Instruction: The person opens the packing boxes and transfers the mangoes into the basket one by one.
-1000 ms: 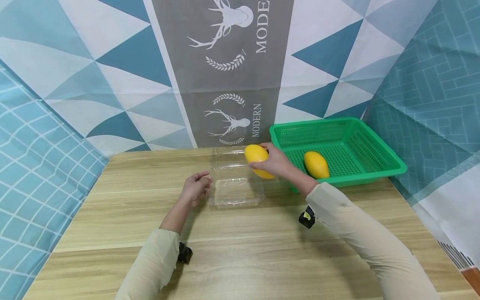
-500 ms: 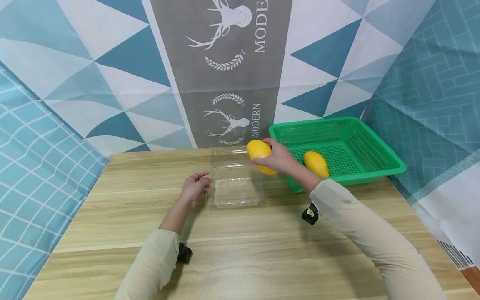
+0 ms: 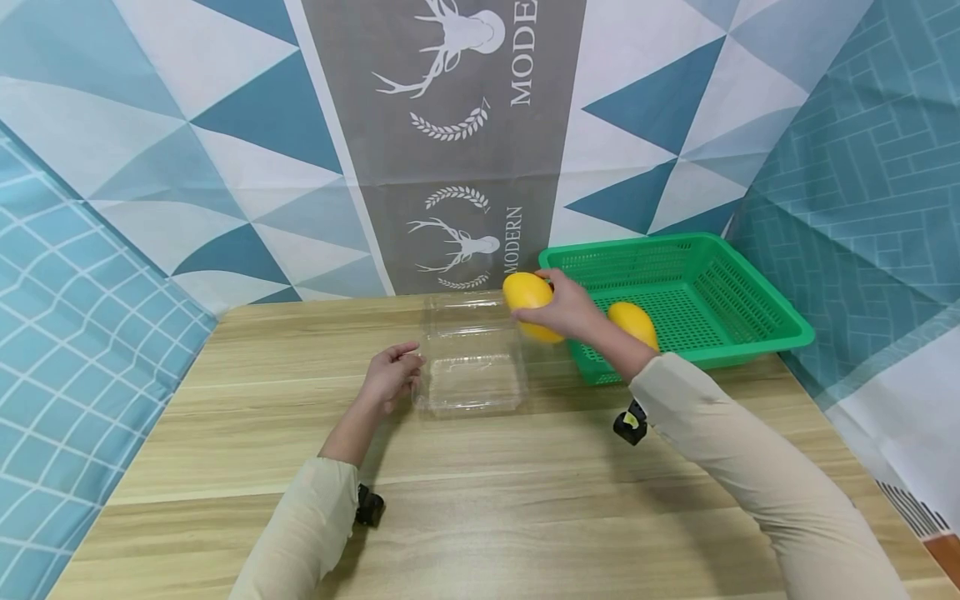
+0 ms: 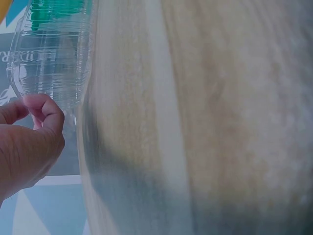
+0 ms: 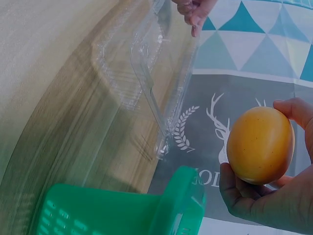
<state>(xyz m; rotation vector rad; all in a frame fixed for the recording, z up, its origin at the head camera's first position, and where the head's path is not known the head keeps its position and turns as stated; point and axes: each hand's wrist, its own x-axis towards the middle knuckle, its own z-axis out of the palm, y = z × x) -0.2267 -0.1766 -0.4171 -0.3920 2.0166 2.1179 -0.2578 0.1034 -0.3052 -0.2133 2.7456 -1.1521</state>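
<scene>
A yellow mango [image 3: 528,293] is held up in my right hand [image 3: 566,310], thumb and fingers around its sides. It hangs above the table, between the clear plastic clamshell box [image 3: 474,382] and the green basket. The box stands with its lid folded back toward the wall, and no fruit shows inside. My left hand [image 3: 391,377] pinches the box's left rim; the left wrist view shows thumb and finger [image 4: 45,105] meeting at the clear edge. A second mango [image 3: 632,322] lies in the basket, partly hidden by my right wrist.
The green perforated basket [image 3: 797,333] stands at the back right of the wooden table [image 3: 480,508]. A patterned cloth wall [image 3: 450,167] rises directly behind box and basket. Blue cloth sides [image 3: 870,233] bound the table left and right.
My right hand has moved right and slightly up with the mango, away from over the box and toward the basket. The left hand and the box stay put.
</scene>
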